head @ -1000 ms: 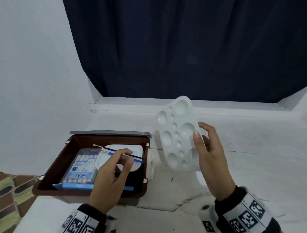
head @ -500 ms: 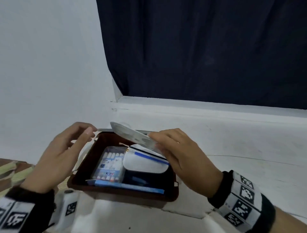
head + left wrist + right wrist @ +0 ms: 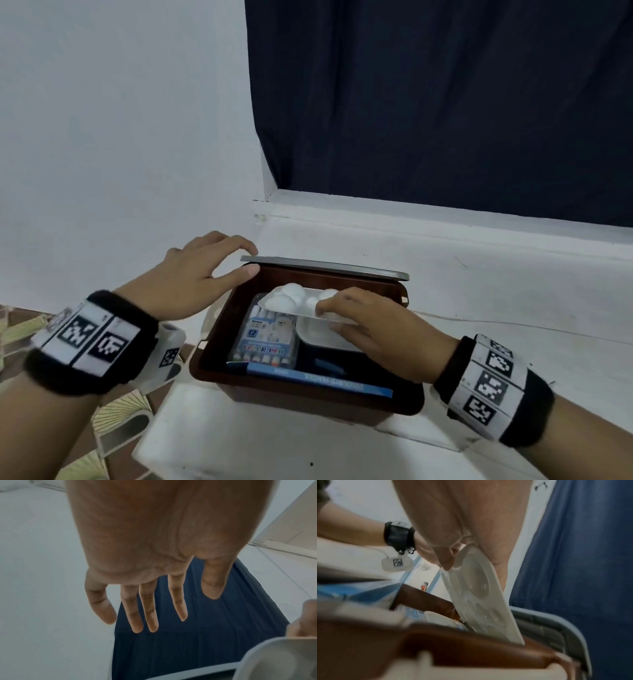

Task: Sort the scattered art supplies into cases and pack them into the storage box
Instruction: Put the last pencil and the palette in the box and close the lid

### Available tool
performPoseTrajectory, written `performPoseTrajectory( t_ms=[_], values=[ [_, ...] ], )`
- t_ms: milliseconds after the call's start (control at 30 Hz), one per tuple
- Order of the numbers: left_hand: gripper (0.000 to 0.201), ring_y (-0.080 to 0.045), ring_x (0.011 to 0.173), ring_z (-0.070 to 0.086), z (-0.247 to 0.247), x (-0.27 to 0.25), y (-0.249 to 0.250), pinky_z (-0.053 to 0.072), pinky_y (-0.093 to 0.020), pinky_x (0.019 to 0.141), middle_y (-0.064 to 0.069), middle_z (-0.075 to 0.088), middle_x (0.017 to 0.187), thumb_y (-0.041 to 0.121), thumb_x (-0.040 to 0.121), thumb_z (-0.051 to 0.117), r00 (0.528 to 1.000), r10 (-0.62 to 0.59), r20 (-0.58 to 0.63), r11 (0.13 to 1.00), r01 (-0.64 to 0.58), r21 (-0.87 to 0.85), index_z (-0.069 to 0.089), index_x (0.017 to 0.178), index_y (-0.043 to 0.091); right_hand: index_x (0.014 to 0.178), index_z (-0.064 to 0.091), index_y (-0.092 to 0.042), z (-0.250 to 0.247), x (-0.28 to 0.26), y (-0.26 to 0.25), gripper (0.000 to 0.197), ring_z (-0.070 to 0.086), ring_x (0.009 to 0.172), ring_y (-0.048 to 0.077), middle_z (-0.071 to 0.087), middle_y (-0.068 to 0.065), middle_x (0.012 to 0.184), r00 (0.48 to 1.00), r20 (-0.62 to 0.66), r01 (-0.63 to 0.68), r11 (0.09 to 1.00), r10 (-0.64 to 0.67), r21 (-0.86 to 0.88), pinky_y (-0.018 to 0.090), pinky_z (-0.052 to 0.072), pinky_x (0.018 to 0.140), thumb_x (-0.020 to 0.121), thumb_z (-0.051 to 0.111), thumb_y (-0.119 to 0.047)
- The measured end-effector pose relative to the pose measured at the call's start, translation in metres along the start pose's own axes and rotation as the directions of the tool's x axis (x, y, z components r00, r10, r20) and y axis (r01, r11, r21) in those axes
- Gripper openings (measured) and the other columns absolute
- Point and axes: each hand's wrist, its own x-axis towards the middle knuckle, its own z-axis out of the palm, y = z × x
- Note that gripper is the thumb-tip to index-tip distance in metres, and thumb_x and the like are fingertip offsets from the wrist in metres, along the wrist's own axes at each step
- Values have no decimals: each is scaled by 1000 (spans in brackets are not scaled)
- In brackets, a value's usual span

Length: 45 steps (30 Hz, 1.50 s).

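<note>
The right hand [image 3: 373, 329] pinches the white paint tray [image 3: 298, 303] by one end and holds it flat, low inside the brown storage box [image 3: 308, 394]. Under it lie a pack of color pens [image 3: 265, 339] and a white case [image 3: 325, 337]. The left hand [image 3: 191, 281] hovers with loose, spread fingers beside the box's grey lid [image 3: 325, 266].

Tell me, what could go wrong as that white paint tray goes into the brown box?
The right hand holds the palette only by one edge, tilted over the marker case and white case; it might slip or land crooked. Resting on those, it may sit too high for the grey lid to close. The left hand hovers open near the storage box corner and could bump the lid.
</note>
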Motion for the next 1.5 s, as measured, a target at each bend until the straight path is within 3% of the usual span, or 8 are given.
performPoseTrajectory(
  t_ms=[367, 567, 800, 1000, 1100, 1200, 1367, 1500],
  values=[
    [52, -15, 128, 42, 22, 66, -25, 25, -52, 110, 13, 37, 150, 68, 94, 30, 979, -9, 205, 988, -23, 156, 28, 143, 49, 145, 16, -62, 7, -1, -1, 56, 38, 135, 20, 46, -3, 143, 960, 203, -142, 959, 194, -245, 40, 39, 105, 93, 32, -72],
    [34, -14, 111, 53, 35, 79, -35, 33, -49, 102, 13, 58, 121, 57, 101, 30, 967, 21, 254, 988, -59, 141, 44, 130, 46, 146, 26, -55, 13, -2, 1, 62, 21, 146, 19, 23, -4, 159, 911, 268, -236, 929, 314, -285, 45, 27, 111, 89, 30, -78],
    [19, -22, 86, 58, 42, 88, -37, 46, -41, 88, 4, 63, 95, 38, 106, 36, 975, 87, 204, 994, -97, 39, 49, 117, 29, 142, 37, -53, 20, -3, 3, 53, 28, 143, 17, 32, -5, 156, 916, 206, -297, 927, 344, -227, 47, 31, 109, 94, 26, -72],
    [12, 3, 86, 59, 44, 78, -47, 45, -24, 77, 12, 64, 104, 33, 102, 48, 970, 235, 67, 967, -226, -120, 54, 111, 37, 130, 58, -33, 11, -11, -10, 55, 55, 112, 10, 58, -12, 124, 956, -201, -233, 969, 212, -87, 35, 49, 91, 96, 28, -64],
    [23, 15, 96, 53, 36, 62, -41, 40, -10, 79, 19, 61, 112, 53, 99, 44, 953, 304, 7, 949, -302, -87, 54, 115, 40, 114, 66, -21, -2, -11, -12, 33, 56, 97, 13, 62, -8, 106, 877, -474, -142, 986, 85, -85, 34, 49, 84, 99, 46, -42],
    [38, 6, 99, 56, 30, 35, -33, 46, -17, 82, 21, 62, 109, 65, 92, 35, 937, 345, -54, 934, -348, -82, 56, 112, 41, 107, 66, -20, -13, -14, -9, 24, 52, 96, 18, 60, -5, 101, 815, -577, -198, 963, 59, -182, 40, 45, 81, 98, 49, -35],
    [30, 2, 108, 59, 38, -22, -26, 45, -27, 103, 29, 59, 116, 60, 94, 37, 930, 364, -42, 921, -366, -134, 52, 116, 47, 125, 52, -40, -2, -25, 5, 46, 42, 122, 17, 49, -9, 127, 870, -315, -444, 879, 378, -171, 46, 39, 99, 98, 23, -64],
    [36, 10, 138, 35, 58, -58, -34, 15, -18, 121, 36, 44, 143, 60, 96, 36, 936, 349, -51, 921, -352, -168, 53, 126, 47, 121, 60, -40, 9, -38, 11, 50, 36, 131, 12, 42, -13, 136, 848, -189, -461, 865, 495, 199, 37, 32, 110, 95, 26, -67]
  ],
)
